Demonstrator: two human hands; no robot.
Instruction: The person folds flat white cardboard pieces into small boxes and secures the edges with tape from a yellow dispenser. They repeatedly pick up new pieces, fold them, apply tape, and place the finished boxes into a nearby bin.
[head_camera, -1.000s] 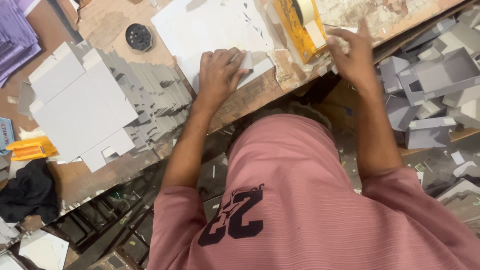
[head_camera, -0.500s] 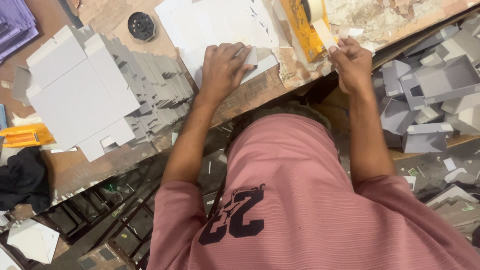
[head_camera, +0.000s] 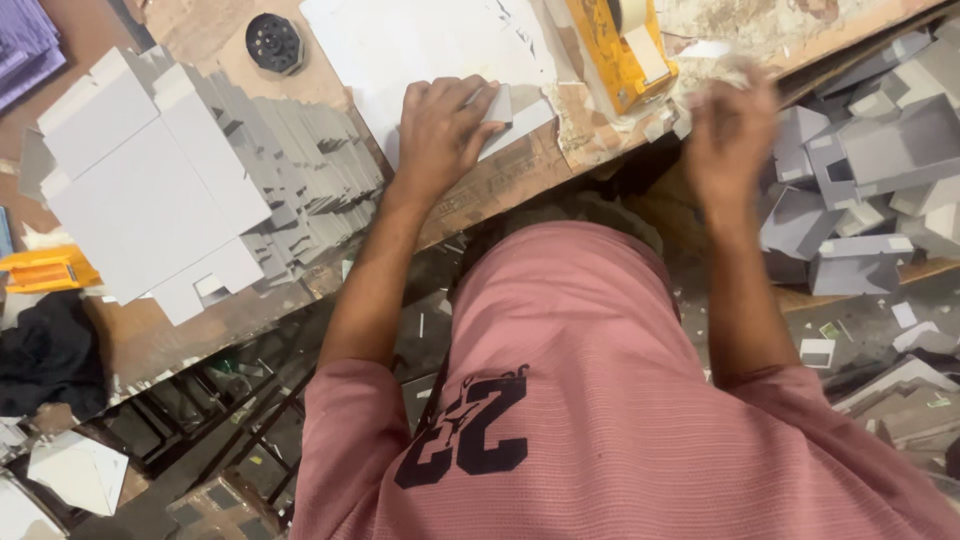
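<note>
Grey card piece (head_camera: 497, 105) pinned under my left hand (head_camera: 442, 130) on tabletop (head_camera: 520, 175) — fingers curled on it. Right hand (head_camera: 728, 130) blurred — can't tell grip; yellow tape dispenser (head_camera: 615, 50) just left of it.

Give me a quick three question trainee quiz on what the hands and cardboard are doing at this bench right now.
1. True or false: the left hand rests on a grey card piece.
2. The stack of flat grey box blanks lies on which side of the left hand? A the person's left, B the person's right.
3. What colour is the tape dispenser between the hands?

Key: 1 true; 2 A; 3 yellow.
</note>
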